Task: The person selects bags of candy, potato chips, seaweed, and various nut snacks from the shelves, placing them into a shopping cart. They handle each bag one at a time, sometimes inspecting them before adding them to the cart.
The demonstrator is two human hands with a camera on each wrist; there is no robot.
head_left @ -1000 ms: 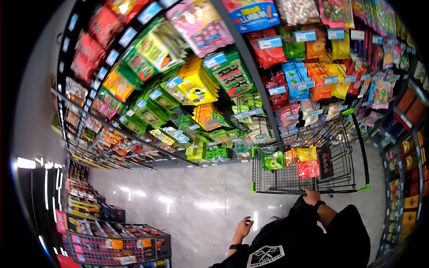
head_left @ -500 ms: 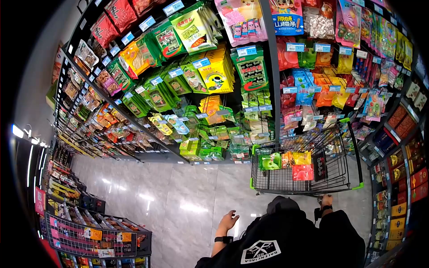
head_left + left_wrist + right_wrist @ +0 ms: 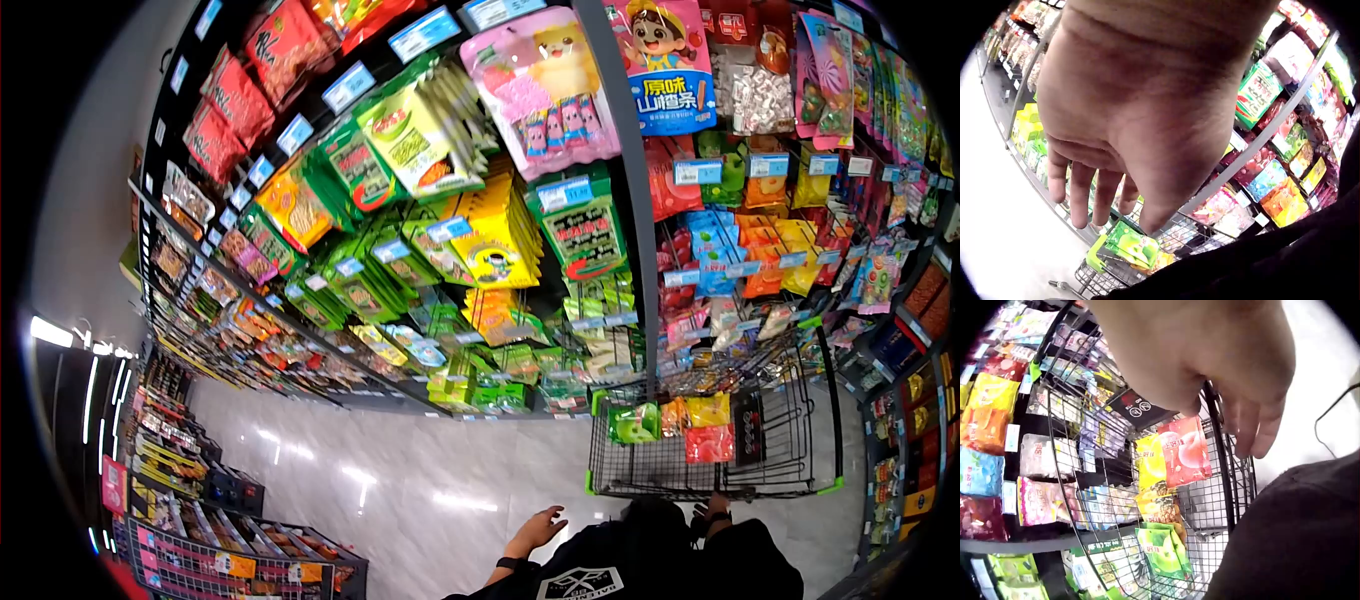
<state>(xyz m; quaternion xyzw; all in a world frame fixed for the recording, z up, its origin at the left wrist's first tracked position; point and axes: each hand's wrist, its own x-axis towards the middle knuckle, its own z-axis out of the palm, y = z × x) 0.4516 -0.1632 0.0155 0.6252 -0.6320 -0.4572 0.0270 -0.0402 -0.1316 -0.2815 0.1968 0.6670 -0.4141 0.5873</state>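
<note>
My left hand (image 3: 540, 528) hangs over the grey floor, palm and relaxed fingers bare in the left wrist view, holding nothing. The right hand (image 3: 1235, 369) grips the near side rim of a black wire shopping cart (image 3: 640, 492) with green corners, its thumb inside the rim and its fingers outside. Inside the cart lie a green snack bag (image 3: 1165, 553), an orange-brown bag (image 3: 1160, 506), a yellow bag (image 3: 1149, 459) and a red bag (image 3: 1185, 452). A black sign panel (image 3: 1138, 411) with white symbols is beside them.
A tall shelf wall of hanging snack bags (image 3: 578, 235) stands directly behind the cart, with price tags along its rails. More shelves (image 3: 920, 400) rise on the right. A wire display bin (image 3: 215, 560) stands at lower left. Grey tiled floor (image 3: 400, 450) lies between.
The head view has shifted, so shelves and cart sit lower in it than half a second ago. The right hand stays at the cart's near side; the left still hangs free.
</note>
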